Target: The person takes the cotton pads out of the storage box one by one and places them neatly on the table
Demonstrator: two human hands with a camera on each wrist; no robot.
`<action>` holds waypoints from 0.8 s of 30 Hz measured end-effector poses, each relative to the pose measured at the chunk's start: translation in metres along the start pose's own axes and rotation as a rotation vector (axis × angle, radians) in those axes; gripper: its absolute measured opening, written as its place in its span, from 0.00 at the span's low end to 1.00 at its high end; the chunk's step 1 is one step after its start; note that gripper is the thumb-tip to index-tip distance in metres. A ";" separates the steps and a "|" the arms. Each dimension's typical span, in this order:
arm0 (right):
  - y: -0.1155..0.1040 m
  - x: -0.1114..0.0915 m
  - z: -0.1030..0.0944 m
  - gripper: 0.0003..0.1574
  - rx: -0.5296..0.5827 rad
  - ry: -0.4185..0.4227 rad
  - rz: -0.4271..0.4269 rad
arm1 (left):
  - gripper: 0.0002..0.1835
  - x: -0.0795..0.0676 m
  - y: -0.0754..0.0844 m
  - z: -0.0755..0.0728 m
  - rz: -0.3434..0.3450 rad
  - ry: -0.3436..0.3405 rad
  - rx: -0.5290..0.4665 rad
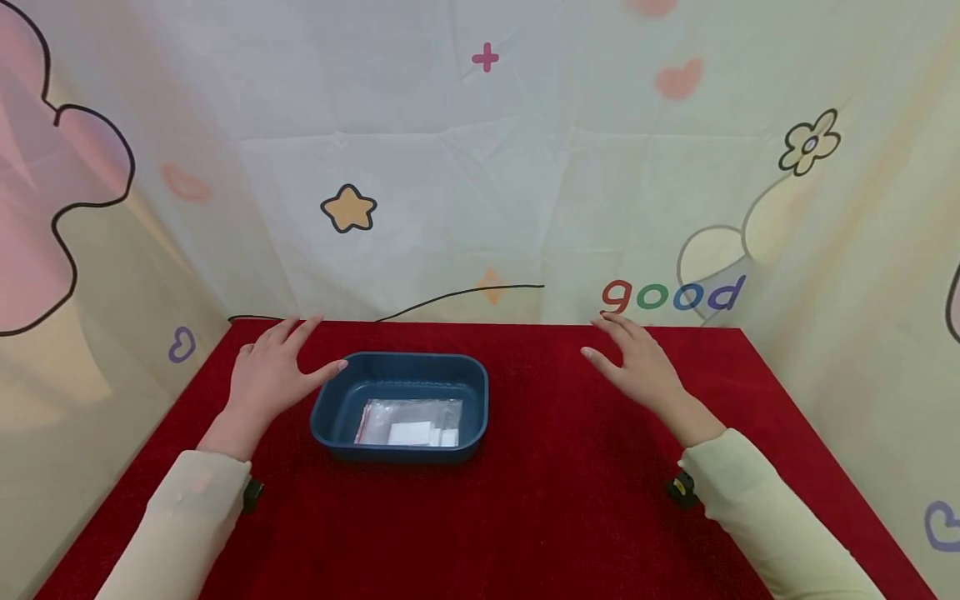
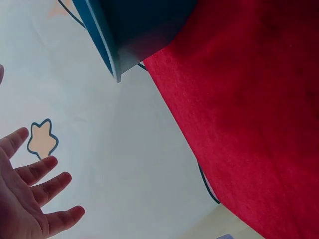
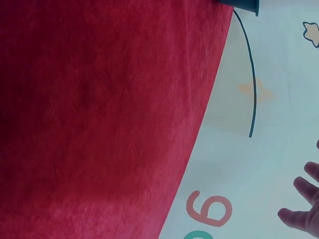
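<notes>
A dark blue rectangular basin [image 1: 397,452] stands on the red-covered table, left of centre in the head view. Inside it lies a clear plastic bag [image 1: 427,412] with white rectangular pieces [image 1: 409,433] showing at its lower part. My left hand [image 1: 272,371] is spread in the air beside the basin's left side, its thumb overlapping the rim in the head view. Well to the right of the basin, my right hand [image 1: 636,367] hangs over the table with its fingers apart. Neither hand holds anything. The left wrist view shows the left fingers [image 2: 44,191] spread, away from the basin.
Red cloth [image 1: 525,525] covers the table, whose far edge meets a pale printed curtain [image 1: 465,167]. Curtains also hang on the left and right sides. A small black device [image 1: 682,489] sits under the right wrist, and another black device [image 1: 252,494] under the left.
</notes>
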State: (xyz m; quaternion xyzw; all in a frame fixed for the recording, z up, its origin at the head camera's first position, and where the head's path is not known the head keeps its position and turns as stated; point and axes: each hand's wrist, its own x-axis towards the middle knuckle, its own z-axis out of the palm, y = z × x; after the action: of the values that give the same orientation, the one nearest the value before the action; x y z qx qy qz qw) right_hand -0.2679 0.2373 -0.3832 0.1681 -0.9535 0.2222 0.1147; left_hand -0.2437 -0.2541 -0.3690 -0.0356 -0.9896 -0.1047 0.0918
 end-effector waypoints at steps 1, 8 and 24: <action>-0.001 0.000 0.001 0.38 0.006 -0.001 -0.002 | 0.48 -0.001 0.000 0.001 0.000 0.001 -0.003; -0.008 0.000 0.004 0.37 0.041 -0.032 -0.005 | 0.46 -0.007 -0.002 0.006 -0.008 0.001 -0.024; -0.023 0.002 0.015 0.34 0.130 -0.066 -0.027 | 0.44 -0.016 -0.010 0.027 -0.045 -0.030 -0.142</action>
State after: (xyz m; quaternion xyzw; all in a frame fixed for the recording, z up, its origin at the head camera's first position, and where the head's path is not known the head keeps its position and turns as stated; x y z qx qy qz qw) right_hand -0.2636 0.2105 -0.3875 0.1953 -0.9380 0.2765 0.0747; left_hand -0.2338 -0.2593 -0.3997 -0.0211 -0.9816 -0.1759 0.0716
